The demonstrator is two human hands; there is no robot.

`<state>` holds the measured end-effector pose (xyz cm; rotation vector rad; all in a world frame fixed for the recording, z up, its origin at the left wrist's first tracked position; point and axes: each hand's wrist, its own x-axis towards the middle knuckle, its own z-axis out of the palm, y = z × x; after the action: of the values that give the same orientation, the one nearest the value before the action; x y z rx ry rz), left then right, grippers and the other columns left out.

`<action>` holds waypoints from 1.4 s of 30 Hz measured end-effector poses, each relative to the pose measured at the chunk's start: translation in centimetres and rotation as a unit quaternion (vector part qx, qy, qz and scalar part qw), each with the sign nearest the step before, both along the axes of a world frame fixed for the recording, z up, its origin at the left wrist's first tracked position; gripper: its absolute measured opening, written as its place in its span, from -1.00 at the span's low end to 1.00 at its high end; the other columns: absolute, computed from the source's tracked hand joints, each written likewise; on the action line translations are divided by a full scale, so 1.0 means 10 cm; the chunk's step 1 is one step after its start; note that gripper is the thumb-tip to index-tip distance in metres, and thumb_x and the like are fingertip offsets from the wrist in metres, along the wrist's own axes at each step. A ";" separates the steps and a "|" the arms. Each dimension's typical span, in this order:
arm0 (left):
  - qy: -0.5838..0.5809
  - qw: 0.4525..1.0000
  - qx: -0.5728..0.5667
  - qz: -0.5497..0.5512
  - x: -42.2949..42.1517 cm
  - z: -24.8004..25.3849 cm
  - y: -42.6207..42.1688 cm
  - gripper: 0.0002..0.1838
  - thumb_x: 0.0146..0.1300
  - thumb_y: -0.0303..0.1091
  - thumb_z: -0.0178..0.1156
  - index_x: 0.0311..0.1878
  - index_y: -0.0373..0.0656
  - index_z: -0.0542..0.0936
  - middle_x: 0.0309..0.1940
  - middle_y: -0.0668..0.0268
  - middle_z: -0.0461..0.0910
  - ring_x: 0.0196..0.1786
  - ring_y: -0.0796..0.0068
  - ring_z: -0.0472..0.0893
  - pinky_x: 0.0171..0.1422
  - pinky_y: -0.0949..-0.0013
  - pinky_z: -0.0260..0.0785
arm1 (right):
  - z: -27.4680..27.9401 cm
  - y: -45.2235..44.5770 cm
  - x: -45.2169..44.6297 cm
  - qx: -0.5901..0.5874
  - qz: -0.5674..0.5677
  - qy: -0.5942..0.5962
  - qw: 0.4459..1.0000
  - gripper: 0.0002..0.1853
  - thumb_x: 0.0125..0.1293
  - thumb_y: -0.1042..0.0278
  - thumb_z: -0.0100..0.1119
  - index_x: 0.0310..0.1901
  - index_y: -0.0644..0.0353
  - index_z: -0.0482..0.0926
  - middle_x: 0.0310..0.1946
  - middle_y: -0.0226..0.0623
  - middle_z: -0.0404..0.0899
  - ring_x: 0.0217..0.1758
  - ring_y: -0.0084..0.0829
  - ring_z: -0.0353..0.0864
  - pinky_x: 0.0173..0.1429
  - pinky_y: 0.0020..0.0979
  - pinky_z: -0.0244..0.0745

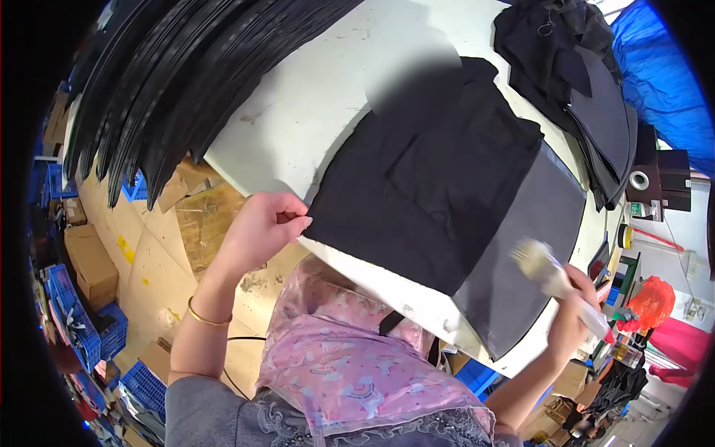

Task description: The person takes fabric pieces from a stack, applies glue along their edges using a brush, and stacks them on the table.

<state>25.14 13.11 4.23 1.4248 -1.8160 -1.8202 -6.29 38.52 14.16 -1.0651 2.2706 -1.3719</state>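
Over the near edge of the pale surface (320, 82), bent the left hand (272, 227) inward with curled fingers and thumb drawn together, pinching the near left corner of the black cloth (417, 194). Across to the right, wrapped the right hand (572, 313) firmly around the handle of a pale brush (547, 276), with a red tip at the handle's end and the bristle end directed over the grey panel (521, 238). Saw the brush blurred, and could not tell contact from a slight gap between bristles and panel. Had the black cloth spread over the middle of the surface, lightly creased and uneven in outline, with the grey panel lying flat along the right side and meeting the cloth at a slanting line; could not tell joined from merely overlapping there. Beyond, to the right, saw a heap of dark fabric (551, 52) on the surface, with a blue sheet (663, 82) bulging past it. At the far left, saw a thick row of black layers (186, 74) hanging over the edge. Wore a gold bangle (207, 314) on the left arm and a pink apron (342, 365) over a grey top (208, 406). Past the right end, noticed a roll of tape (638, 180) beside dark boxes (675, 171); down on the left, cardboard boxes (93, 261) and blue crates (72, 313).
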 end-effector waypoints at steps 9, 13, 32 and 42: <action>0.118 0.988 0.058 0.081 0.22 -0.18 0.03 -0.89 0.13 -0.64 0.18 -0.25 -0.35 0.56 -0.47 0.33 0.53 -0.45 0.61 0.46 -0.34 0.61 0.34 | -0.43 -1.69 1.33 0.014 0.403 -0.078 0.912 -0.78 0.06 0.60 0.36 -0.20 0.32 0.67 -0.31 -0.29 0.69 -0.48 -0.49 0.51 -0.39 -0.52 0.36; 0.121 0.987 0.066 0.080 0.21 -0.20 0.01 -0.82 0.13 -0.66 0.16 -0.17 -0.35 0.54 -0.42 0.28 0.56 -0.43 0.59 0.49 -0.32 0.60 0.37 | -0.46 -1.51 1.08 0.102 0.436 -0.048 0.893 -0.80 0.04 0.61 0.34 -0.24 0.29 0.68 -0.36 -0.29 0.68 -0.53 -0.46 0.50 -0.39 -0.50 0.37; 0.215 0.743 -0.512 -0.373 -1.20 -0.07 1.27 -0.77 0.08 -0.47 0.19 -0.15 -0.20 0.61 -0.06 0.28 0.57 -0.07 0.33 0.54 0.15 0.28 0.38 | -0.08 0.18 0.26 0.145 0.134 -0.017 0.980 -0.76 -0.06 0.69 0.32 -0.27 0.31 0.70 -0.35 -0.26 0.69 -0.53 -0.40 0.51 -0.36 -0.48 0.39; 0.180 0.741 -0.514 -0.391 -1.40 -0.23 1.40 -0.77 0.04 -0.48 0.19 -0.19 -0.26 0.61 -0.07 0.29 0.54 -0.11 0.33 0.52 0.12 0.31 0.39 | -0.20 2.06 0.01 0.196 -0.007 -0.077 0.977 -0.75 -0.08 0.69 0.37 -0.27 0.35 0.70 -0.35 -0.22 0.69 -0.46 -0.42 0.55 -0.35 -0.50 0.41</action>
<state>11.19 27.16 1.92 -0.1286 -2.6474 -0.7495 -6.23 59.17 12.15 -0.7834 2.3038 -0.9164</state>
